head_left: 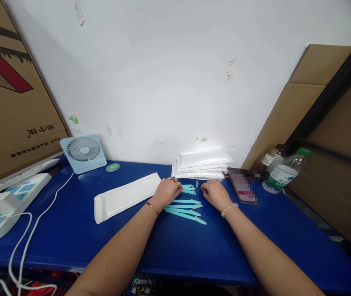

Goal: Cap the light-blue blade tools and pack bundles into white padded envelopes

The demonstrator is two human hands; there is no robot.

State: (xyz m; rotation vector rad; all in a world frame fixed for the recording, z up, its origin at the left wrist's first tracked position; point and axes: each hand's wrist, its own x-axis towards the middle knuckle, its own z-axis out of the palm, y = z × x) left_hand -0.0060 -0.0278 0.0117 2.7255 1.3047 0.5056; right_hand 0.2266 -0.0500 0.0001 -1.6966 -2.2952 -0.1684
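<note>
My left hand (167, 192) is closed around one end of a small bunch of teal plastic sticks (189, 189), whose other ends point right. Just below that hand, several more teal sticks (188, 212) lie fanned out on the blue table. My right hand (215, 194) is to the right of the bunch, its fingers curled and pressed together; whatever they hold, if anything, is too small to make out. A small clear piece (197, 183) lies between the hands. A white padded envelope (126, 197) rests left of my left hand, partly behind it.
White envelopes (204, 162) are stacked against the wall. A phone (242, 187) and two bottles (283, 174) stand or lie at the right. On the left are a blue fan (84, 153), a round green disc (113, 167), a power strip (33, 189) and white cables.
</note>
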